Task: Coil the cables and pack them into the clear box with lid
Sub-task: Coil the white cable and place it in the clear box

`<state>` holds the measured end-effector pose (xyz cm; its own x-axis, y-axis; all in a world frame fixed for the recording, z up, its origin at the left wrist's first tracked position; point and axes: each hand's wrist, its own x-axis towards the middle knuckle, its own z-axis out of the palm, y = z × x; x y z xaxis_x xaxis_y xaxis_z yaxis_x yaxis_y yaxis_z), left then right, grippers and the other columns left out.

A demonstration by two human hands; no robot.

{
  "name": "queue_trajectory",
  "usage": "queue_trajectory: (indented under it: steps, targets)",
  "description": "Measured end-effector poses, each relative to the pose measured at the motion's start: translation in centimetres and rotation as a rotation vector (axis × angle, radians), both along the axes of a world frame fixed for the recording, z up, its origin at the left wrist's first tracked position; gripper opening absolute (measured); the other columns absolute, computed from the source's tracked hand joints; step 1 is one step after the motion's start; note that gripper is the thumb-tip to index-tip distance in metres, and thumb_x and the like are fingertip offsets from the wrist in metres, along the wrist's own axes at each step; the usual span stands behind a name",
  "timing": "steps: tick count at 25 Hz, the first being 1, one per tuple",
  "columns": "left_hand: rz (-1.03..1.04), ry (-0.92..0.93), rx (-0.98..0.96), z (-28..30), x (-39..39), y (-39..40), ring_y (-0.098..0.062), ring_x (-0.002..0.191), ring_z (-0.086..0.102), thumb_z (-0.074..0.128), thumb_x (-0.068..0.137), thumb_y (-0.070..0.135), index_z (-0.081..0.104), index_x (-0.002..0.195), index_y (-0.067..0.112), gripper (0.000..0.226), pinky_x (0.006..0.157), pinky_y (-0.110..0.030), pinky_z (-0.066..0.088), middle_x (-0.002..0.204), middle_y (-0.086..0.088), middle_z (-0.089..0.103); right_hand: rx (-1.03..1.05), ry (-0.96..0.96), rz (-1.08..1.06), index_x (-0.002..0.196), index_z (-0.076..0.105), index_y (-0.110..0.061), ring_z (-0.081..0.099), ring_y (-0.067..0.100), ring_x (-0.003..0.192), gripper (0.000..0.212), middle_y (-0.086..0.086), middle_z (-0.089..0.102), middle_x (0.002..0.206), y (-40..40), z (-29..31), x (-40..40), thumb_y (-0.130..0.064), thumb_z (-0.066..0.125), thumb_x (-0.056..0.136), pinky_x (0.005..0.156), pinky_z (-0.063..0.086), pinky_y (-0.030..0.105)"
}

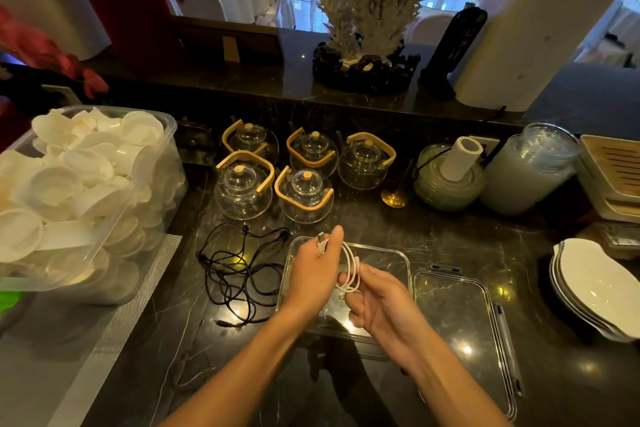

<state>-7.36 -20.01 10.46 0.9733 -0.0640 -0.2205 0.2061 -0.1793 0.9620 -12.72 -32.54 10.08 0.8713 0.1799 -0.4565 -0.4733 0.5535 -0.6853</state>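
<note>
Head view: left hand (317, 265) pinches the plug end and right hand (375, 305) grips the loops of the white cable (351, 269) above the box (398, 260), black cable (239, 270) loose alongside, lid (460, 315) right.

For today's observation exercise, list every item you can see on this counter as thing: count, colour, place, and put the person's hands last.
white cable: 1, white, looped between both hands above the clear box
black cable: tangled, black, counter left of the box; count unclear
clear box: 1, clear, centre
lid: 1, clear, right of the box
glass teapots: 5, clear with wooden handles, behind the box
tub of white dishes: 1, clear, left
stacked plates: white, right edge
left hand: pinches the cable's plug end
right hand: holds the loops
</note>
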Motion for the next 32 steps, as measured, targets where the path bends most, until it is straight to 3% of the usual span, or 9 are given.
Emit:
queue_trajectory:
  steps: [5,9,12,15,19,22,25,27,32]
  targets:
    - [-0.035,-0.091,0.031,-0.6,-0.1,-0.5,0.000,0.053,0.051,0.049,0.104,0.040,0.050,0.069,0.013,0.044,0.056,-0.017,0.041,0.053,0.012,0.054,0.071,0.137,-0.049,0.107,0.068,-0.003,0.037,0.005,0.044,0.015,0.002,0.053,0.071,0.4,-0.2,0.3,-0.011,0.057,0.098,0.037,0.037,0.017]
    - [-0.038,-0.123,0.073,-1.4,-0.1,-0.3,-0.020,0.061,0.060,0.047,0.104,0.046,0.054,0.077,0.005,0.050,0.065,-0.040,0.050,0.063,-0.006,0.059,0.013,0.106,-0.033,0.108,0.071,0.000,0.041,0.007,0.046,0.023,0.006,0.054,0.075,0.2,-0.5,0.2,-0.012,0.054,0.098,0.040,0.043,0.020]
    - [-0.022,-0.094,0.094,-1.5,-0.1,-0.1,-0.024,0.067,0.065,0.045,0.105,0.044,0.055,0.079,0.004,0.049,0.065,-0.039,0.051,0.067,-0.010,0.063,-0.053,0.029,-0.025,0.116,0.068,0.005,0.043,0.010,0.050,0.032,0.006,0.054,0.076,0.1,-0.7,-0.1,-0.014,0.048,0.100,0.043,0.047,0.026]
    - [-0.063,-0.064,0.106,-1.6,-0.1,0.0,-0.002,0.052,0.052,0.044,0.106,0.039,0.054,0.073,0.012,0.044,0.057,-0.022,0.043,0.059,0.005,0.055,-0.327,-0.094,-0.008,0.106,0.070,0.002,0.042,0.011,0.048,0.019,0.004,0.052,0.067,0.6,-1.0,-0.1,-0.009,0.056,0.100,0.046,0.049,0.031]
    - [-0.129,-0.073,0.214,-1.9,-0.5,-0.1,0.002,0.053,0.050,0.041,0.107,0.040,0.054,0.073,0.020,0.042,0.052,-0.016,0.038,0.062,0.006,0.056,-0.644,-0.208,-0.116,0.105,0.059,-0.013,0.050,0.015,0.040,0.004,0.004,0.059,0.059,1.4,-1.2,0.1,-0.011,0.059,0.101,0.043,0.050,0.033]
    - [-0.104,-0.086,0.237,-1.8,-0.6,-0.3,0.000,0.056,0.053,0.039,0.108,0.040,0.055,0.074,0.022,0.041,0.053,-0.017,0.038,0.064,0.006,0.058,-0.873,-0.309,-0.223,0.099,0.062,-0.023,0.062,0.022,0.047,0.006,0.004,0.069,0.069,1.7,-0.9,0.1,-0.018,0.062,0.100,0.043,0.055,0.045]
    - [-0.109,-0.071,0.218,-1.9,-0.3,-0.1,-0.006,0.057,0.051,0.038,0.107,0.043,0.057,0.074,0.017,0.046,0.058,-0.026,0.040,0.062,0.006,0.055,-1.103,-0.461,-0.268,0.097,0.070,-0.038,0.066,0.014,0.067,0.012,-0.014,0.069,0.091,1.6,-1.2,0.2,-0.026,0.066,0.099,0.058,0.059,0.044]
    - [-0.154,-0.060,0.212,-2.0,-0.3,0.0,-0.009,0.053,0.045,0.036,0.106,0.048,0.056,0.071,0.014,0.053,0.056,-0.030,0.037,0.057,0.005,0.048,-1.055,-0.453,-0.313,0.099,0.074,-0.037,0.066,0.012,0.077,0.012,-0.014,0.066,0.099,1.4,-1.0,0.5,-0.027,0.068,0.097,0.064,0.058,0.039]
    - [-0.168,0.038,0.055,-3.0,-0.1,0.8,-0.011,0.042,0.034,0.037,0.103,0.058,0.050,0.066,0.014,0.059,0.047,-0.028,0.028,0.049,0.004,0.036,-0.510,-0.242,-0.462,0.105,0.073,-0.015,0.049,0.013,0.045,0.012,0.003,0.072,0.081,0.3,1.0,1.0,-0.019,0.063,0.100,0.042,0.041,0.027]
